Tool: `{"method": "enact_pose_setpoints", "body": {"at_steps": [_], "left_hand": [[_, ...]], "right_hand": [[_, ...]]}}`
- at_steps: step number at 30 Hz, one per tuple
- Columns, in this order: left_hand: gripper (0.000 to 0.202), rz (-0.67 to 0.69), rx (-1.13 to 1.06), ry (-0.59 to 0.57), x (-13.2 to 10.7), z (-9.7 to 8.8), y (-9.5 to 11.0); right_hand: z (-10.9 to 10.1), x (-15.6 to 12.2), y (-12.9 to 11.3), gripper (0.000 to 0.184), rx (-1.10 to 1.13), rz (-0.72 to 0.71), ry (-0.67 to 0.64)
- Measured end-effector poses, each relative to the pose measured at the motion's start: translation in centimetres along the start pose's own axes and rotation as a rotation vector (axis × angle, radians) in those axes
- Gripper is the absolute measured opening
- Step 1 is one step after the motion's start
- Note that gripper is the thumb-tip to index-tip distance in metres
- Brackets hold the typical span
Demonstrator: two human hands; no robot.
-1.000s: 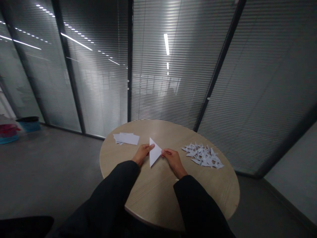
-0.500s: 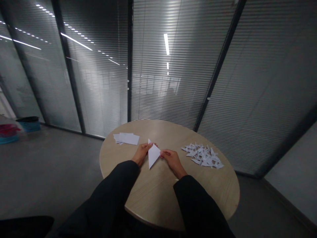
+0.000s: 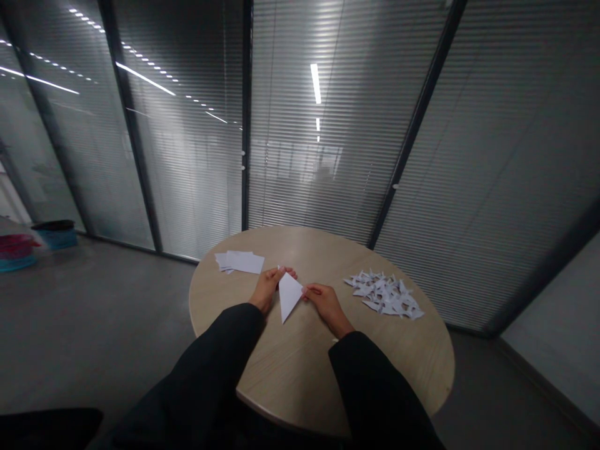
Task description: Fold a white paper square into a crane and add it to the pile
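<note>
Narrowed and turned since the earlier frame, the white paper triangle (image 3: 288, 295) now lies point-down on the desk, between the two hands. The left hand (image 3: 266, 289) has its fingers (image 3: 285, 272) pressed together and appears to pinch the upper left corner. The right hand (image 3: 325, 305) brings its fingers (image 3: 309, 290) together at the right corner, apparently pinching it lightly. Pinching both corners like this looks the right way to keep the paper's edges lined up while it is handled. Left of the left fingers lies a loose stack of white rectangular paper sheets (image 3: 239, 263); right of the right fingers, a heap of small folded white paper birds (image 3: 384, 295). Both rest on the round light-wood desk (image 3: 300, 375).
</note>
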State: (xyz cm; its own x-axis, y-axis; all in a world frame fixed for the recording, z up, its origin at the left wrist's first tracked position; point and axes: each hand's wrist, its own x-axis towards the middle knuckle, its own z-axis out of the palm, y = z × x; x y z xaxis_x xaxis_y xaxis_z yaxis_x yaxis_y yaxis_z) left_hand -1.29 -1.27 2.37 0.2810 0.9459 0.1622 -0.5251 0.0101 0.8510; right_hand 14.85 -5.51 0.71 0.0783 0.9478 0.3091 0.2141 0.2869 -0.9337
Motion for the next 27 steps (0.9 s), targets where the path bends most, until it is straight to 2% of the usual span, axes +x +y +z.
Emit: {"method": "enact_pose_setpoints", "body": {"at_steps": [5,11,15,18,23,27], "left_hand": [[0.040,0.027,-0.020,0.039,0.2,-0.1,0.1],[0.044,0.091,0.057,0.075,0.4,-0.3,0.2],[0.046,0.063,0.072,0.082,0.3,-0.2,0.4],[0.048,0.019,0.109,0.046,0.3,-0.2,0.2],[0.048,-0.038,0.340,-0.090,0.6,-0.7,-0.6],[0.048,0.002,0.387,-0.121,0.6,-0.8,-0.7]], "right_hand": [[0.0,-0.1,0.0,0.027,-0.015,-0.019,-0.006],[0.0,-0.1,-0.1,0.024,-0.033,-0.004,-0.032],[0.0,-0.1,-0.3,0.023,-0.030,-0.008,-0.007],[-0.1,-0.1,-0.3,0.024,-0.048,-0.022,0.041],[-0.5,0.1,0.2,0.026,-0.030,-0.049,0.150],[-0.6,0.2,0.3,0.029,-0.009,-0.042,0.164]]}}
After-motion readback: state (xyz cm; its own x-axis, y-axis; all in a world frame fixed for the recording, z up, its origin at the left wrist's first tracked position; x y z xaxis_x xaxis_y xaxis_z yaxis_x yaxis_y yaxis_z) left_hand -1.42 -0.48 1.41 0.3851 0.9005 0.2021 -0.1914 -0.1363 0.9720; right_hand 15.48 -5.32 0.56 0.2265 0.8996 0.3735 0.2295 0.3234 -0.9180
